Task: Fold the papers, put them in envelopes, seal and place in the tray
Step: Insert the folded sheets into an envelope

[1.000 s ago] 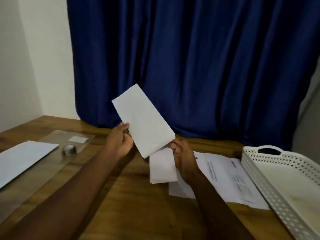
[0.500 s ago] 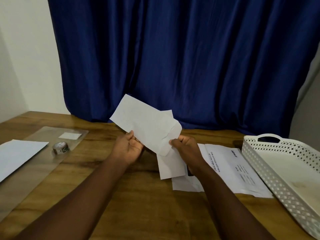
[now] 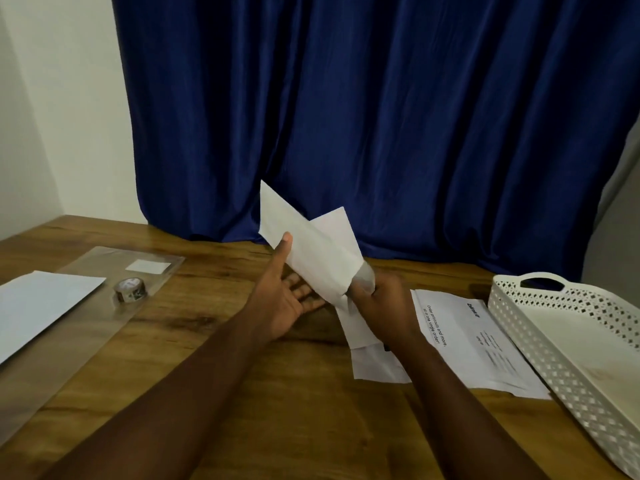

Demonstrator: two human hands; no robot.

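Head view: at centre frame the left hand (image 3: 284,303) props the white envelope (image 3: 304,251) from below, fingers spread and thumb laid on its face, while the right hand (image 3: 377,299) pinches the envelope's lower end — whether it also grips the folded paper (image 3: 334,225) showing behind, I cannot tell. To seat the sheet well, hold the mouth wide and slide it in squarely. The tray (image 3: 512,303) waits at right — tape roll (image 3: 131,289) at left.
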